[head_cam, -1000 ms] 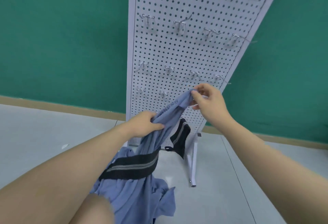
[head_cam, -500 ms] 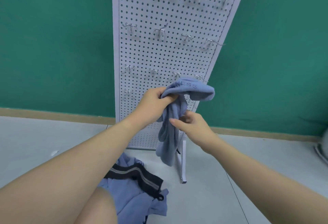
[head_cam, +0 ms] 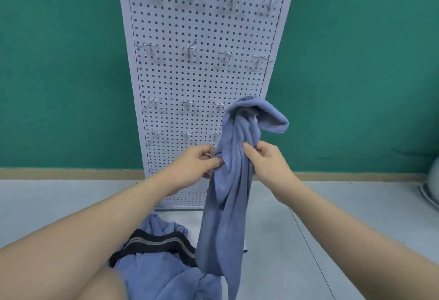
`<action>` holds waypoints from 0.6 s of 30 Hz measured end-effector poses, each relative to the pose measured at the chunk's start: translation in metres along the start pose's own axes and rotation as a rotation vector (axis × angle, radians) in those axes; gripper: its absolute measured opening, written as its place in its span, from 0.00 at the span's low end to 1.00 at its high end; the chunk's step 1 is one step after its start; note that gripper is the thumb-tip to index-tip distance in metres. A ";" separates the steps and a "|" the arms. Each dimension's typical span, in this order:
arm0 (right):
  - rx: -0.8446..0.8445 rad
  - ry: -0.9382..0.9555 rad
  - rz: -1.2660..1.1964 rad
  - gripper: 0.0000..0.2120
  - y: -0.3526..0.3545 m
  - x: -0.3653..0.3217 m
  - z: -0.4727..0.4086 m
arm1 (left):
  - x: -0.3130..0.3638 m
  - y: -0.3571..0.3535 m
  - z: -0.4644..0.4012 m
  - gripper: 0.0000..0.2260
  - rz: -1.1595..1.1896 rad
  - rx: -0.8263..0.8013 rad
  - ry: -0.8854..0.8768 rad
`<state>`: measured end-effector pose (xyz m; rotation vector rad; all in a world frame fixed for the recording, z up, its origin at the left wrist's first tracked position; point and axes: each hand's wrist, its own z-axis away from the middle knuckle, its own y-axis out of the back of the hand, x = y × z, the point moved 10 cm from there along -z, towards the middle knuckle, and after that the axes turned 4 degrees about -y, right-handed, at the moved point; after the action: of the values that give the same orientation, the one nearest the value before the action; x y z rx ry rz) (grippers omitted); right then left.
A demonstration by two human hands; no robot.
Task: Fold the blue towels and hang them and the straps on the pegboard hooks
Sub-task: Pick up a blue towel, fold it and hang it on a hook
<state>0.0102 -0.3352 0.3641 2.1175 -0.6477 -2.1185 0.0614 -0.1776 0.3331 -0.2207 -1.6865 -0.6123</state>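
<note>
Nearest us, on floor: heap of blue towels with black strap lying across it. Above, we note hanging towel draped over lower-row hook on pegboard, top bunched, tail reaching down to heap. Left hand pinches towel's left edge; right hand grips bunched folds just beside it. Behind: green wall.

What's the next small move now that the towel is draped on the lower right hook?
Probably tug its hanging part down and smooth it. The blue towel hangs bunched and twisted from the pegboard, its top flopped to the right. The left hand and right hand already pinch it at mid-height. The strap waits on the floor pile.
</note>
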 end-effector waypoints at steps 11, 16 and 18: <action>0.079 -0.057 0.054 0.17 0.032 0.029 -0.006 | 0.010 0.011 -0.007 0.07 0.135 0.225 -0.065; 0.135 -0.035 0.024 0.17 0.046 0.033 -0.007 | 0.020 0.034 -0.007 0.10 0.160 0.438 -0.147; 0.127 -0.018 -0.022 0.18 0.050 0.037 -0.010 | 0.018 0.041 -0.008 0.12 0.183 0.470 -0.129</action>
<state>0.0063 -0.3958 0.3477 2.1809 -0.7842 -2.1653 0.0837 -0.1502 0.3623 -0.0745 -1.8591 -0.0571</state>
